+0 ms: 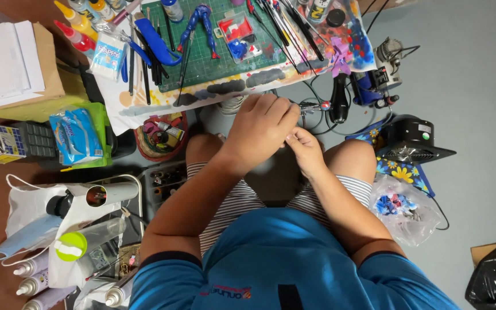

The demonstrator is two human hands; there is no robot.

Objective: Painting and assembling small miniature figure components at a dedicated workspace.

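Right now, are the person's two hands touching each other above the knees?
Touching. The head view shows the left hand overlapping the fingertips of the right hand, with no gap between them. Anything they hold is hidden.

A low work surface covered by a paint-stained white sheet (144, 106) carries a green cutting mat (205, 54). On the mat lie a blue figure (199, 23), a small red and blue parts tray (237, 31) to its right, and dark brushes (285, 26) further right. Left of the mat, a blue-handled tool (155, 40) and orange-capped bottles (76, 26) rest on the sheet. Below the mat, the grey floor (466, 92) bears a black fan unit (411, 138) and a clear bag (403, 209).
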